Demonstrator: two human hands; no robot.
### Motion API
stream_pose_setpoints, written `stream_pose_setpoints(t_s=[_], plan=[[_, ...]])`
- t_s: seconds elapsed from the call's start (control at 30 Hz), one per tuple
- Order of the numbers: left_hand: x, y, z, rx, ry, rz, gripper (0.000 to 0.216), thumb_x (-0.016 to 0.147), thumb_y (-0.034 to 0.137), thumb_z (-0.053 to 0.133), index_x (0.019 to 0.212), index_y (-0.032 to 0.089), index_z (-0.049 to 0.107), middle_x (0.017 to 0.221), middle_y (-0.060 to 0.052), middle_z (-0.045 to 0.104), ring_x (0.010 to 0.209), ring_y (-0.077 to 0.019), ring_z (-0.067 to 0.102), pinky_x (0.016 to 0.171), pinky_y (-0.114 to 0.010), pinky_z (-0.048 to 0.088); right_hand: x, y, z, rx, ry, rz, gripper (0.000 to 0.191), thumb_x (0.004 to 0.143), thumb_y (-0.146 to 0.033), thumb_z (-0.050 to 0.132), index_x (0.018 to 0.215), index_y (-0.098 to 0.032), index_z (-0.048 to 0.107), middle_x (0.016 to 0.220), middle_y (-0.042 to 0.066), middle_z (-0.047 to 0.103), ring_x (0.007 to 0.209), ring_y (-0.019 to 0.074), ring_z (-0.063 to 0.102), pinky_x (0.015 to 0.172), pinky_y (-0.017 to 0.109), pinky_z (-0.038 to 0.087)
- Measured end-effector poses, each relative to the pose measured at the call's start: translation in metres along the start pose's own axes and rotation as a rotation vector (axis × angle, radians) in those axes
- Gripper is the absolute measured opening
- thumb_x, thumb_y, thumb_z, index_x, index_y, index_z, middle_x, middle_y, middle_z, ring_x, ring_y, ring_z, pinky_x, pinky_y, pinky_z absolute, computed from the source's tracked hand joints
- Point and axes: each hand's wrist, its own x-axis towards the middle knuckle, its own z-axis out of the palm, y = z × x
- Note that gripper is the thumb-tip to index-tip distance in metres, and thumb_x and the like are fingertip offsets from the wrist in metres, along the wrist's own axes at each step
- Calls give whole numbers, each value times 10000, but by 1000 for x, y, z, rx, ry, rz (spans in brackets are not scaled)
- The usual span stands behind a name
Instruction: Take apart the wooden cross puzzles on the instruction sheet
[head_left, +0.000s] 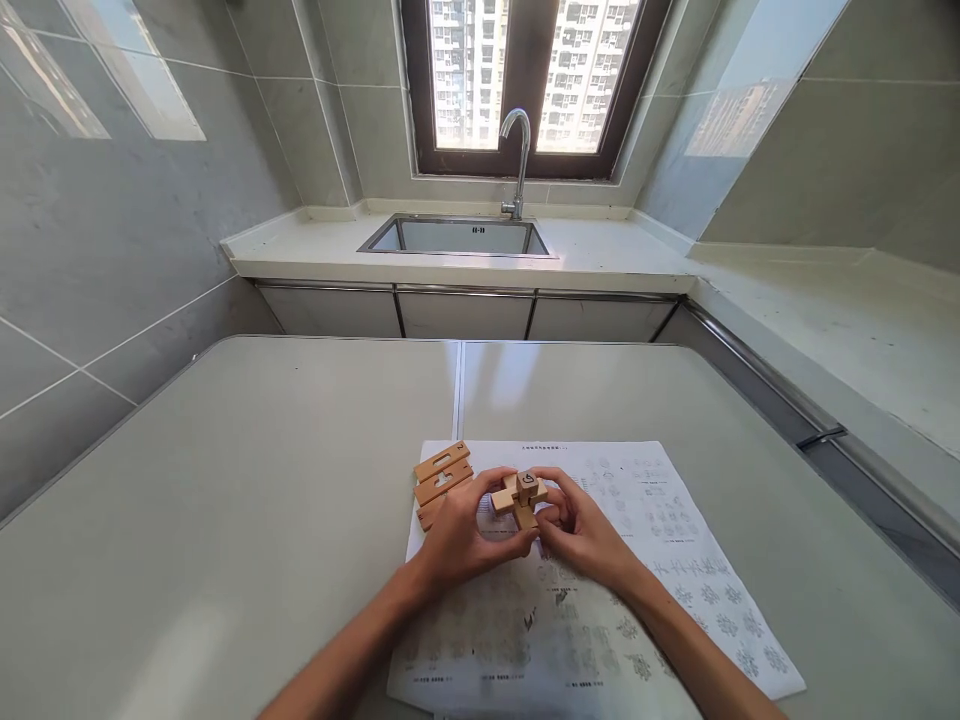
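Note:
Between my two hands is a small cluster of interlocked wooden puzzle pieces, held just over a printed sheet. My left hand grips the cluster from the left, thumb at its near side and fingers behind. My right hand pinches it from the right with thumb and fingertips. A dark mark shows on the end of the upright piece. Beside my left hand, loose notched wooden pieces lie in a slanted row on the sheet's upper left; my left hand partly hides the nearest one.
The sheet lies on a pale table with a seam down its middle. Beyond it, a counter holds a sink and a tall faucet below a window. Another counter runs along the right; a tiled wall borders the left.

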Motion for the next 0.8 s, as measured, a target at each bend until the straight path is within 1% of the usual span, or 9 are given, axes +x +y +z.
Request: stream_pose_setpoints(t_s=[0.1,0.2,0.23,0.3,0.37,0.4,0.5,0.63,0.8], plan=[[0,-1,1,23,-9,13,555,807,334,824,1296,217,588,1166,-59,775,1041,-251,742,894,-353,586,-1,-2,-6,22,-85,-66,431,976,-457,659,1335,-249,542,899,12,678,594,131,614,617,297,541],[0,-3,2,63,-27,31,563,811,321,817,1313,218,582,1176,-60,770,1070,-253,739,908,-349,589,0,-2,-8,-19,-48,-81,386,991,-504,644,1265,-232,628,936,36,687,640,147,611,654,316,553],[-1,-3,2,76,-33,38,558,817,315,809,1318,222,582,1179,-58,768,1072,-250,739,912,-348,589,1,-2,-9,-53,-21,-86,370,995,-504,644,1246,-232,652,977,51,694,694,162,628,686,322,556],[0,-4,3,109,-37,59,546,828,315,799,1324,234,586,1195,-54,760,1075,-243,737,925,-344,587,2,-3,-9,-131,35,-140,331,988,-494,665,1196,-238,701,1112,85,675,911,215,658,809,342,557],[0,-6,3,155,-27,87,557,820,315,802,1327,236,588,1215,-58,754,1085,-244,735,947,-350,585,3,-5,-11,-189,73,-226,290,979,-485,684,1142,-251,739,1199,98,622,1115,258,615,940,363,527],[0,-7,3,183,-23,101,568,810,313,807,1328,233,588,1223,-63,753,1091,-248,734,958,-357,585,4,-7,-12,-197,82,-258,277,980,-484,684,1123,-256,749,1192,97,607,1153,264,596,976,369,512],[0,-10,3,281,-44,137,597,777,324,835,1313,215,595,1277,-97,735,1171,-283,710,1021,-398,576,5,-14,-17,-136,93,-272,283,979,-503,680,1106,-260,751,1162,89,609,1103,251,609,982,373,513],[1,-13,2,454,-71,204,613,737,370,876,1262,203,609,1331,-133,702,1384,-357,558,1128,-504,512,10,-17,-24,-35,144,-154,349,957,-539,695,1135,-242,736,1097,77,696,1050,257,643,948,366,528],[5,-16,-4,591,-81,222,580,770,423,850,1262,235,608,1475,-119,601,1477,-367,442,1195,-572,437,15,-10,-29,31,209,-47,426,941,-584,693,1146,-212,729,977,61,729,904,233,657,840,322,535]])
